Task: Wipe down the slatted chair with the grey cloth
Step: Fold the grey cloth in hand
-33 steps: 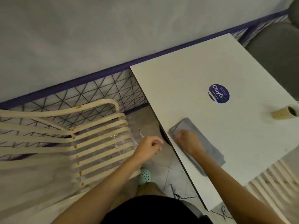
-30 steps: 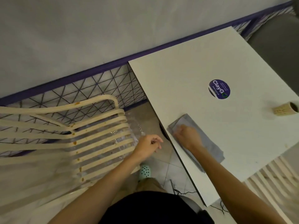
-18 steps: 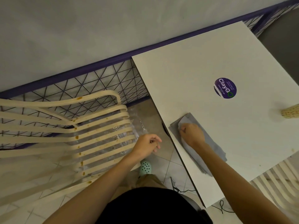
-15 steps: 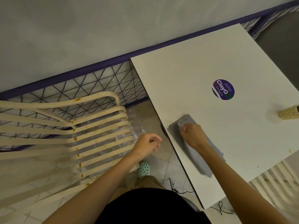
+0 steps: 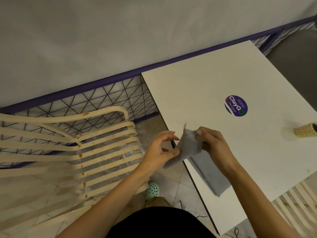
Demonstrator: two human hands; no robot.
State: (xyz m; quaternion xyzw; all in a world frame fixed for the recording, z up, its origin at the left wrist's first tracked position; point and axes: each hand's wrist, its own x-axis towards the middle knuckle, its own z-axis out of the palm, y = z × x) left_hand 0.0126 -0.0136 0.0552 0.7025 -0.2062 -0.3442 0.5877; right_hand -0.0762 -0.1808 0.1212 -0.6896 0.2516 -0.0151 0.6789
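Grey cloth (image 5: 188, 146) hangs pinched between your left hand (image 5: 160, 151) and right hand (image 5: 213, 145) over the table (image 5: 223, 74) edge, tail trailing toward five o'clock, so bunch it firmly before sweeping the stained slatted chair (image 5: 103, 152) at nine o'clock.

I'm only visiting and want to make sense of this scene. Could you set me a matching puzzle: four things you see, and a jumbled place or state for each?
Things:
1 grey cloth
2 slatted chair
3 paper cup
4 round sticker

States:
a spotted with brown stains
b purple, flat on the white table
c pinched by the left hand and right hand
d at the table's far right

Pairs: 1-c, 2-a, 3-d, 4-b.
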